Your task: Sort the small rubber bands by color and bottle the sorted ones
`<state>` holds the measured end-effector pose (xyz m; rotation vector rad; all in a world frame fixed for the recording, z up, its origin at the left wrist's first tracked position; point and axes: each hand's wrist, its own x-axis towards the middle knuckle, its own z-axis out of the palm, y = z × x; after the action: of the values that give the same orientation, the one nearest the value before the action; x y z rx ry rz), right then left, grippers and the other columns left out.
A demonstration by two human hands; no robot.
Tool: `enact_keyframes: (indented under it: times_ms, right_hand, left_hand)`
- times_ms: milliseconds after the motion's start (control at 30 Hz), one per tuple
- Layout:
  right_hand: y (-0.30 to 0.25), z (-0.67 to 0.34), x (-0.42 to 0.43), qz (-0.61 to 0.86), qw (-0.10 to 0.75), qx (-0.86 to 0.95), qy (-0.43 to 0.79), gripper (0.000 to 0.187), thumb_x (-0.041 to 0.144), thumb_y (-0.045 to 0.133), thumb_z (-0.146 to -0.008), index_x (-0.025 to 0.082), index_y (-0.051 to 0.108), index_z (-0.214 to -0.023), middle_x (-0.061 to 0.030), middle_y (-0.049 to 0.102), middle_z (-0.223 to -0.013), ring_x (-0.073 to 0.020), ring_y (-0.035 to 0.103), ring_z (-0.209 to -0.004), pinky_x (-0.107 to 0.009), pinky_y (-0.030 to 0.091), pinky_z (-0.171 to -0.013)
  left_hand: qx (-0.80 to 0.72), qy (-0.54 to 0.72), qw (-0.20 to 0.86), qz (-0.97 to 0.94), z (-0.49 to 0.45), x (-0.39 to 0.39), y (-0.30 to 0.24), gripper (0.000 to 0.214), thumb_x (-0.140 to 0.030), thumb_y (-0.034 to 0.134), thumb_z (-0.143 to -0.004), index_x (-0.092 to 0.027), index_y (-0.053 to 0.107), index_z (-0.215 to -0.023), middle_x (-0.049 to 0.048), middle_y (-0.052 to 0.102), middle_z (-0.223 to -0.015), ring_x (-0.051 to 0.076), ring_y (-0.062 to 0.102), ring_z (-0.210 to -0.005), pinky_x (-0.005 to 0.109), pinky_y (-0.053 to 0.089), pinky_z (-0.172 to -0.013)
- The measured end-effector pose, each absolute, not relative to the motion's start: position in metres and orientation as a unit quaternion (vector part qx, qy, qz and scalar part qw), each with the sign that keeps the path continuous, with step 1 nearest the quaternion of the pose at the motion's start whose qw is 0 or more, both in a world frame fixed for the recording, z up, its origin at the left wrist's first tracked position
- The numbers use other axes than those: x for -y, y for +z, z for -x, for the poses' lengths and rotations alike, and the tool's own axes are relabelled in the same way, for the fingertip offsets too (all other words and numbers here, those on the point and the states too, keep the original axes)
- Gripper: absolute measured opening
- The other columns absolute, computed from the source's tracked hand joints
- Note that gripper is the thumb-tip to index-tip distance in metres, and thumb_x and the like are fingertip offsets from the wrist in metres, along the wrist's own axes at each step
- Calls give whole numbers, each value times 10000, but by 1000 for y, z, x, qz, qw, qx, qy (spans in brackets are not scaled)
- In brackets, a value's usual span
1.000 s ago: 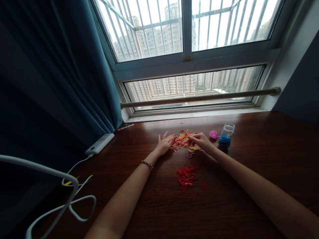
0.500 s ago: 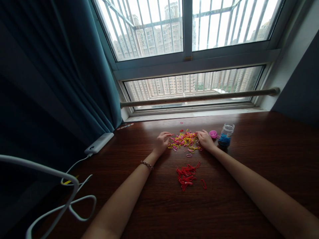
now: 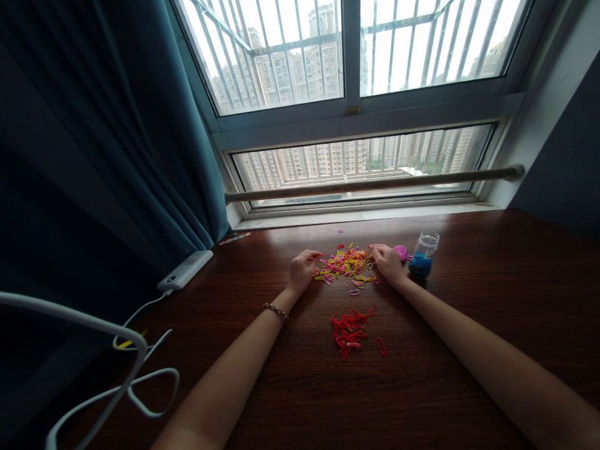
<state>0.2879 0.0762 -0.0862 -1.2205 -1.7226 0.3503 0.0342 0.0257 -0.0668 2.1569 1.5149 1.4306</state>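
Observation:
A mixed pile of small yellow, pink and orange loops (image 3: 347,262), like paper clips or little elastic bands, lies between my two hands. At its left edge, my left hand (image 3: 302,270) has thumb and fingers pinched together, a reddish spot at the tips. My right hand (image 3: 387,262) is closed at the right edge of the pile, its fingertips also pinched with a trace of red; what either hand holds is too small to make out. Nearer to me lies a separate heap of red loops (image 3: 347,332), with one single red loop (image 3: 381,347) on its right.
A clear jar (image 3: 424,255) with blue pieces stands beyond my right hand, beside a pink lid (image 3: 400,252). On the left are a white power strip (image 3: 185,272) and a looping white cable (image 3: 140,340). The window rail (image 3: 375,185) and blue curtain (image 3: 154,125) border the wooden table.
My right fingertips have lifted slightly away from the pile's edge. My left hand has shifted a little to the left, its fingers pinched closer. Both heaps look the same.

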Motion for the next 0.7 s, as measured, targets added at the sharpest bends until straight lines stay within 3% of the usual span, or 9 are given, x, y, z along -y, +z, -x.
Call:
enact_keyframes:
  times_ms: [167,400,567,700]
  right_hand:
    - [-82,-287,-70,497,523,676,150,346,370,417,-808,155,687,-790,-100,679,-888,-222,612,-823,-335,442,-757]
    - [-77,-286,-64,509,525,657,183,432,458,398,-808,156,684,-690,-81,687,-709,-202,614,-648,-309,439,-636]
    - [-69,-282,-59,476,549,623,289,488,547,424,-767,160,654,-580,-75,667,-618,-182,603,-572,-304,461,-604]
    - [-46,-272,-39,373,508,645,431,512,566,460,-740,135,629,-519,-79,649,-571,-151,585,-519,-267,460,-550]
  left_hand:
    - [-451,421,46,-785,-65,-3,-58,182,-256,437,-846,-168,596,-834,58,622,-820,150,572,-768,285,465,-714]
    - [-198,201,-59,-958,-111,37,-47,252,-273,349,-885,-165,548,-774,66,584,-806,154,529,-827,305,414,-797]
    - [-238,242,-44,-940,-92,27,-47,293,-339,373,-867,-169,538,-694,66,581,-830,164,520,-826,318,409,-797]
    - [-393,362,-22,-845,-58,1,-51,326,-272,321,-880,-171,558,-679,68,586,-808,164,520,-820,328,413,-799]
